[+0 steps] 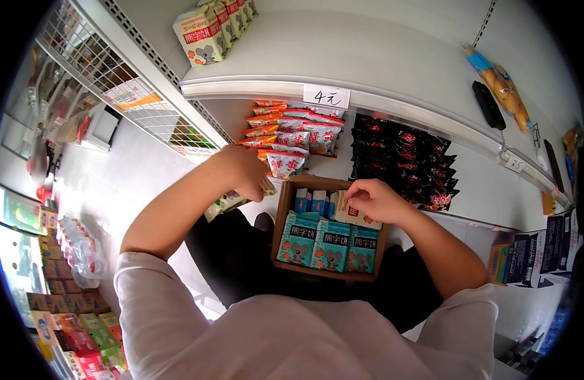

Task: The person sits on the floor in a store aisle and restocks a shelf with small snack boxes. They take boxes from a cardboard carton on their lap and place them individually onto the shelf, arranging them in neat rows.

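An open cardboard box [330, 275] rests on the lap, holding several teal snack cartons [331, 244] with a koala picture, blue cartons [303, 201] and a cream carton [360, 213]. My right hand [375, 199] is on the cream carton, its thumb and forefinger at the carton's upper part. Left of the box, my left hand [248, 172] grips a cream snack carton [223, 204], partly hidden by the hand and forearm. More cream koala cartons [201, 40] stand in a row at the left end of the upper shelf.
On the lower shelf are orange and silver snack bags [292, 135] and black snack bags [401, 156]. The upper shelf's edge [268, 90] juts out above them, with a price card. A white wire rack [130, 99] is at left; dark cartons [539, 256] lie at right.
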Demonstrator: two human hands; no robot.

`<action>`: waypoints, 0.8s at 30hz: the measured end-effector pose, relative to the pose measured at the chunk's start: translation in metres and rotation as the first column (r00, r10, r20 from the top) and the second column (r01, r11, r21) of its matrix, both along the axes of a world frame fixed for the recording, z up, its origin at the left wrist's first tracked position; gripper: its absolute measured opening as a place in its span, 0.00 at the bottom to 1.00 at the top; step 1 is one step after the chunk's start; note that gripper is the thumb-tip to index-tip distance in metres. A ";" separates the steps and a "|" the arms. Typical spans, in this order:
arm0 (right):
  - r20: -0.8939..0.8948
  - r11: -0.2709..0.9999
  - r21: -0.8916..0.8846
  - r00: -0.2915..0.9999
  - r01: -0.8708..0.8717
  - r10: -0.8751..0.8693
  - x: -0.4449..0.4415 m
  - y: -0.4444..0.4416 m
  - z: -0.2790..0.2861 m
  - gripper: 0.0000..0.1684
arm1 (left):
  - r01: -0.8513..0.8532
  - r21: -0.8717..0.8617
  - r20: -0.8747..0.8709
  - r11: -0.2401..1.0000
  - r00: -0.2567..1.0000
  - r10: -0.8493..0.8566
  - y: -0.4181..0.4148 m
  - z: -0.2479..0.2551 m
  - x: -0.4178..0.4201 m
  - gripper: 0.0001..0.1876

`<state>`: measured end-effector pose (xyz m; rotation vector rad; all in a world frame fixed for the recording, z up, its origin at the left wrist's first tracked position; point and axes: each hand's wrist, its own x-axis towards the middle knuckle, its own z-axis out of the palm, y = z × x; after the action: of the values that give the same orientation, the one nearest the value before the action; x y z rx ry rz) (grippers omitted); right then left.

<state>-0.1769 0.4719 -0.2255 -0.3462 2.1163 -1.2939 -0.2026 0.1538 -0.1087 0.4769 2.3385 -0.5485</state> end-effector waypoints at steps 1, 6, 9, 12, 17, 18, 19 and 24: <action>-0.020 0.998 0.041 0.999 -0.043 0.044 0.003 -0.002 0.010 0.09 | -0.046 -0.024 0.022 0.999 0.999 0.047 -0.011 0.017 -0.006 0.36; -0.176 0.940 0.208 0.935 -0.269 0.307 0.007 0.000 0.000 0.15 | -0.145 -0.178 0.105 0.973 0.981 0.165 -0.076 0.082 -0.040 0.32; -0.205 0.880 0.325 0.882 -0.347 0.424 0.006 0.004 -0.010 0.18 | -0.132 -0.309 -0.061 0.942 0.991 0.119 -0.062 0.137 -0.043 0.34; -0.217 0.852 0.386 0.862 -0.354 0.457 0.006 0.010 -0.019 0.18 | -0.136 -0.108 -0.419 0.985 0.905 0.080 -0.055 0.180 -0.039 0.40; -0.247 0.840 0.361 0.827 -0.405 0.505 0.002 0.008 -0.023 0.21 | 0.290 0.428 -0.807 0.856 0.548 0.218 -0.073 0.197 -0.053 0.41; -0.260 0.836 0.362 0.816 -0.413 0.516 0.002 0.009 -0.023 0.21 | 0.270 0.455 -0.819 0.849 0.500 0.280 -0.072 0.195 -0.052 0.41; -0.246 0.833 0.372 0.821 -0.411 0.515 0.002 0.009 -0.021 0.22 | 0.252 0.484 -0.825 0.838 0.451 0.341 -0.057 0.193 -0.044 0.41; -0.170 0.784 0.444 0.818 -0.434 0.549 0.004 0.010 -0.007 0.23 | 0.502 0.510 -0.849 0.699 0.162 0.503 -0.092 0.136 -0.093 0.41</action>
<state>-0.1731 0.4818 -0.2329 -0.9003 2.2405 -0.5189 -0.2961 0.0622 0.0274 0.5136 3.9764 0.4111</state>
